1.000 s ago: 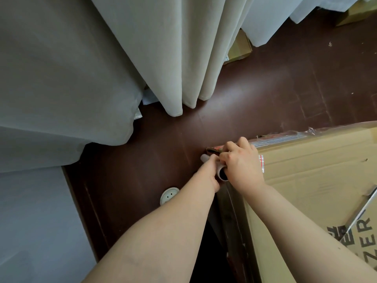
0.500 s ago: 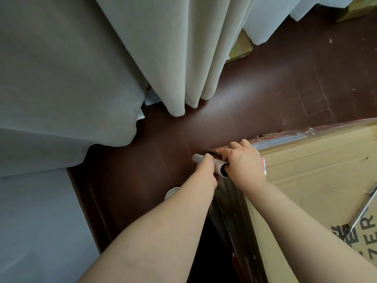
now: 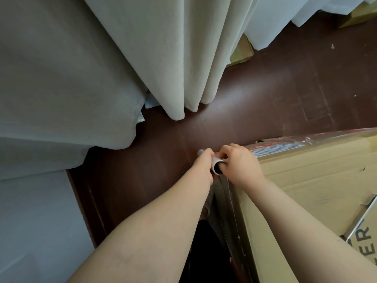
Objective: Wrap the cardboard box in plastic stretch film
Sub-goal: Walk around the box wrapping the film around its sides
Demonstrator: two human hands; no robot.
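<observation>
Beside matte cardboard box, left hand and right hand grasping cylindrical film roll

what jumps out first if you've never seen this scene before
In the middle of the view, the left hand and right hand both grip a stretch film roll at the corner of the big cardboard box, which fills the right side. Pale curtains hang across the upper left, down to the dark brown floor.
</observation>
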